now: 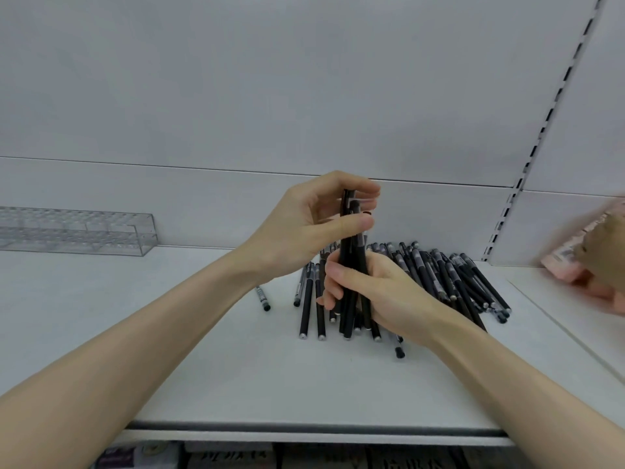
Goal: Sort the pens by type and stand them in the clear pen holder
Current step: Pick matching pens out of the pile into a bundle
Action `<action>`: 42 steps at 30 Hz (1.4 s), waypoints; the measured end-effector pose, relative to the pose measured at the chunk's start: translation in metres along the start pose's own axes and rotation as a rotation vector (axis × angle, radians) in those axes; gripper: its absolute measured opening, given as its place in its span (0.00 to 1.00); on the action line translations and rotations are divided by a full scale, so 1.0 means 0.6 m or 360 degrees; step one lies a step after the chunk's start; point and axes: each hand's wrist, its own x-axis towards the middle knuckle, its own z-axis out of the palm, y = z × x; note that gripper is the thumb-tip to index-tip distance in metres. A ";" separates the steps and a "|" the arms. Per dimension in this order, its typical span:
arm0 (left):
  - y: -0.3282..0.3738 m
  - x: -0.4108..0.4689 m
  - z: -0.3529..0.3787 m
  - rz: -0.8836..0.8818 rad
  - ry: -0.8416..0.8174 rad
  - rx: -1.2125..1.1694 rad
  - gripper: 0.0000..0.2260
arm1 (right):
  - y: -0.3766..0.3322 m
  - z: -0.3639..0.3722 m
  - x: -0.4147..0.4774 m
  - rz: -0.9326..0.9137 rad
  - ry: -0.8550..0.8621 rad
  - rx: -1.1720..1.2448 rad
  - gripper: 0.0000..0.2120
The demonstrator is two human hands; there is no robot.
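Both hands hold one bundle of black pens (352,247) upright: the right hand (378,286) grips its lower part, and the left hand (304,225) pinches the tops with curled fingers. More loose pens (456,279) lie on the shelf (236,367) to the right. The clear pen holder (84,231) stands far left, well apart. If the grip loosens on that long way, pens may slip into the pile and the types, perhaps alike from here, get mixed.

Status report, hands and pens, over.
Right hand grips pen bundle upright; left hand pinches its tops. Holder far left, looks empty. Loose pens lie behind.
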 end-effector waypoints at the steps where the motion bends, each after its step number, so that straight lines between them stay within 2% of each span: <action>1: -0.001 0.000 0.000 -0.0012 0.0011 0.0029 0.12 | 0.000 0.000 0.000 0.0010 0.0018 -0.0006 0.06; 7: -0.001 0.001 0.002 -0.0084 -0.0059 0.0146 0.11 | -0.004 -0.002 0.001 0.0086 0.0033 0.0115 0.09; 10: -0.003 0.012 -0.016 -0.0116 0.0123 0.0165 0.11 | -0.023 -0.015 0.005 0.0103 0.0100 0.0282 0.09; 14: -0.048 0.015 -0.030 -0.0450 0.0390 0.0290 0.06 | -0.028 -0.041 0.025 0.0173 0.0307 0.0300 0.09; 17: -0.101 0.010 -0.019 -0.0736 0.0229 0.0592 0.02 | -0.024 -0.053 0.042 0.0185 0.0433 0.0236 0.09; 21: -0.137 0.018 -0.008 -0.0942 0.0056 0.0809 0.10 | -0.011 -0.063 0.051 0.0207 0.0485 0.0371 0.09; 23: -0.141 0.030 -0.004 -0.0964 0.0027 0.0862 0.10 | -0.003 -0.064 0.052 0.0224 0.0473 0.0407 0.09; 27: -0.150 0.056 0.004 -0.0971 -0.0032 0.0883 0.17 | 0.004 -0.065 0.050 0.0253 0.0517 0.0477 0.11; 29: -0.163 0.071 0.005 -0.0974 -0.0062 0.0870 0.14 | 0.008 -0.067 0.050 0.0258 0.0582 0.0480 0.11; 32: -0.174 0.084 0.006 -0.1010 -0.0101 0.0887 0.14 | 0.011 -0.072 0.049 0.0271 0.0650 0.0515 0.11; 35: -0.171 0.087 0.007 -0.1030 -0.0103 0.0828 0.18 | 0.011 -0.074 0.049 0.0269 0.0659 0.0533 0.11; 39: -0.164 0.089 0.000 -0.1096 -0.0178 0.0725 0.13 | 0.013 -0.072 0.051 0.0269 0.0644 0.0467 0.11; 42: -0.160 0.088 0.000 -0.1103 -0.0206 0.0724 0.15 | 0.015 -0.071 0.051 0.0279 0.0637 0.0441 0.11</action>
